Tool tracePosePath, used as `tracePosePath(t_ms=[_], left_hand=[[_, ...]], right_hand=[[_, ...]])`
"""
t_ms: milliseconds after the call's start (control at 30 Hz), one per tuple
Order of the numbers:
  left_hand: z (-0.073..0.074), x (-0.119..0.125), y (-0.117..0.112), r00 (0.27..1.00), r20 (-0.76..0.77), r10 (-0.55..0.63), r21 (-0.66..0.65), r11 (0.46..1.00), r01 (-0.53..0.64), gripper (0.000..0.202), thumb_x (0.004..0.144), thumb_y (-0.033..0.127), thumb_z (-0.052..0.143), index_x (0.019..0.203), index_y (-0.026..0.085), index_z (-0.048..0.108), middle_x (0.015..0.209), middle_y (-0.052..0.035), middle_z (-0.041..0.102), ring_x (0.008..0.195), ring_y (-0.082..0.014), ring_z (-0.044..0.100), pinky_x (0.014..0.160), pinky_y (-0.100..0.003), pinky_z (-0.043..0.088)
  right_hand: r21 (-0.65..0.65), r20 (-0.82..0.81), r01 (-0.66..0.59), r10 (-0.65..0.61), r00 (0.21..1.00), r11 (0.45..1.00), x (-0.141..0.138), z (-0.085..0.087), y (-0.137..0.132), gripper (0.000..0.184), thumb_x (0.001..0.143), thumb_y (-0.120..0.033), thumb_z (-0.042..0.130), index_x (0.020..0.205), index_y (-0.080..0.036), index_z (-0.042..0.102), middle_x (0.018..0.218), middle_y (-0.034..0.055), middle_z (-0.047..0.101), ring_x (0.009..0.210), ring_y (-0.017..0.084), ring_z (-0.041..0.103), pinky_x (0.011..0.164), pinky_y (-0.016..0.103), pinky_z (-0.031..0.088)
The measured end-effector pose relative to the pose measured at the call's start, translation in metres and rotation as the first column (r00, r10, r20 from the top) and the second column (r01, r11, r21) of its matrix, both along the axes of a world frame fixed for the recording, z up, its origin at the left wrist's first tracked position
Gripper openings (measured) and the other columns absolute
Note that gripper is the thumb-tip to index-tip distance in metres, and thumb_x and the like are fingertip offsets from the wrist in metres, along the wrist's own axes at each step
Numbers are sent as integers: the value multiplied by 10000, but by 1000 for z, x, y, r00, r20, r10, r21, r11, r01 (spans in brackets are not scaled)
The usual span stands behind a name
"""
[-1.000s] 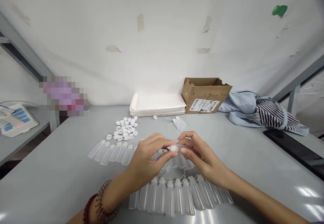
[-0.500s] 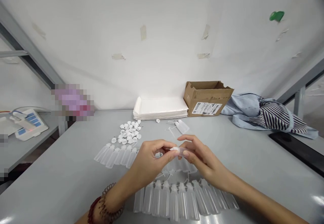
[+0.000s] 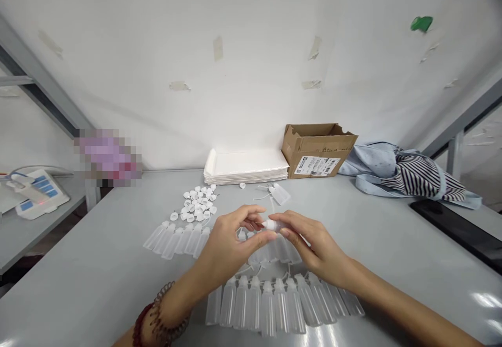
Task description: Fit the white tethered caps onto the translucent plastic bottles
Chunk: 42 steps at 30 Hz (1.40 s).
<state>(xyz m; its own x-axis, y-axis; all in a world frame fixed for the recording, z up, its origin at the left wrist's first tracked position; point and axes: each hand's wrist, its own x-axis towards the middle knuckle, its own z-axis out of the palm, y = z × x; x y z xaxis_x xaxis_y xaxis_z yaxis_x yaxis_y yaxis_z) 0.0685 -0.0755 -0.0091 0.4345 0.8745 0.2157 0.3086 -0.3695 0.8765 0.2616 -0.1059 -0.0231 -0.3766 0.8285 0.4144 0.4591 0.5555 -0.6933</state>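
My right hand (image 3: 319,242) pinches a small translucent plastic squeeze bottle (image 3: 278,227) between thumb and fingers, lying roughly sideways with its capped end to the left. On that end sits a white pointed cap (image 3: 270,224). Around the cap, my left hand (image 3: 233,240) has its thumb and index finger spread apart; the thumb is close below the cap, and whether it touches cannot be made out. Beneath both hands lies a row of similar squeeze bottles (image 3: 267,310) with thin white tips. More bottles (image 3: 172,240) lie in a row at left, partly behind my left hand.
A pile of loose white caps (image 3: 198,203) sits left of centre, with a single cap (image 3: 242,185) apart. Behind are a stack of white padded envelopes (image 3: 247,166), an open cardboard box (image 3: 319,151), and a bundled blue cloth (image 3: 376,166). A black phone-like slab (image 3: 455,229) lies right.
My left index finger has lifted away from its pinch, and the gap to the thumb has widened, showing more of the cap. My right hand keeps its hold. The view has shifted slightly.
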Motion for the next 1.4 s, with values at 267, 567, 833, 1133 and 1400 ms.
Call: tracePosePath(t_ms=[267,567,833,1133,1400], left_hand=[[-2,2,-2,994,19,-107,-58,992,108,160,877,284,543,854,175,658,775,-18,657,710,-136,612,642,-227,494],[0,3,-1,999,-7,-50,-227,973,47,284,882,413,521,796,167,635,701,-7,628,631,-130,590,586,-227,488],[-8,-1,0,988,-87,-129,289,946,149,139,902,238,512,893,157,625,758,-27,617,673,-130,550,627,-238,440],[-1,3,-3,981,-103,-165,24,985,168,319,929,315,445,683,162,579,563,25,535,521,-98,488,501,-200,387],[-10,0,-5,976,-160,-147,404,893,200,131,918,217,488,850,158,584,723,-19,585,649,-126,510,609,-233,402]], right_hand=[[159,103,-50,34,994,986,0,-9,-1,286,948,-133,359,1208,-188,465,949,91,610,832,174,587,706,305,517],[149,166,22,-47,985,989,1,-8,-3,232,952,-170,360,1182,-198,379,1011,111,639,879,191,645,701,321,534],[-71,104,39,-32,994,997,2,-2,-7,84,966,-225,350,1047,-220,369,738,4,611,589,140,576,542,261,466],[173,199,-91,55,978,981,2,-8,-5,146,931,-115,328,1012,-213,398,903,69,604,767,163,579,639,288,481],[-280,-45,-85,75,996,956,4,12,-5,93,974,-254,346,935,-214,421,760,-1,580,674,123,531,608,242,427]])
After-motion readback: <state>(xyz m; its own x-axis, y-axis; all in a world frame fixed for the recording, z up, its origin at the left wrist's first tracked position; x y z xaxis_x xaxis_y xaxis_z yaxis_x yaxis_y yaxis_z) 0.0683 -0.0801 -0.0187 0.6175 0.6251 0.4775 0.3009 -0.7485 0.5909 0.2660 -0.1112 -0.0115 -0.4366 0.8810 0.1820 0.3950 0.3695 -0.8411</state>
